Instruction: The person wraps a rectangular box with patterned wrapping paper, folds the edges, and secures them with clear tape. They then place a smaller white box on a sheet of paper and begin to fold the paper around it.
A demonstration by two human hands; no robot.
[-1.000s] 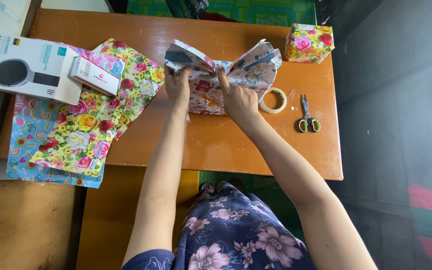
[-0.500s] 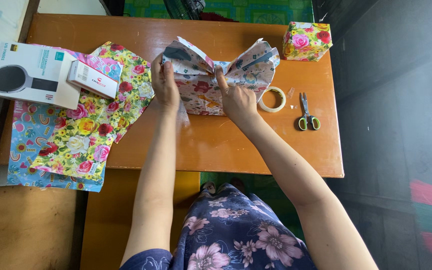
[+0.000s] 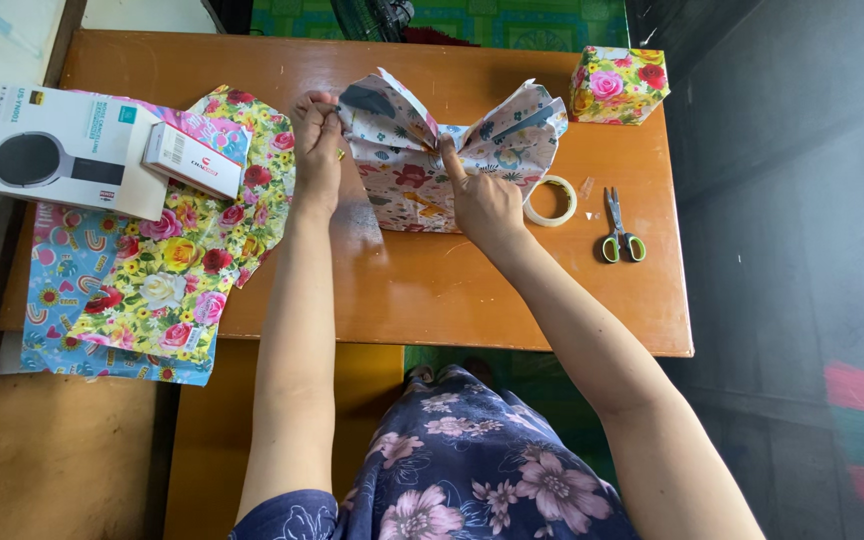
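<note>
Since earlier, left hand (image 3: 317, 135) slid outward, pinching the wrap (image 3: 452, 150) flap; right hand (image 3: 482, 200) presses the centre fold flat; taping seems next.

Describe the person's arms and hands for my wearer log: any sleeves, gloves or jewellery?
Both arms are bare from the upper arm down. The left hand and right hand wear no gloves, and no watch or bracelet shows at either wrist. Rings on the fingers are too small to tell. The only clothing visible is a dark blue floral garment over the lap.

bare tabletop (image 3: 422, 290) open near edge, tape roll (image 3: 551, 201) and scissors (image 3: 619, 228) crowding right side
</note>
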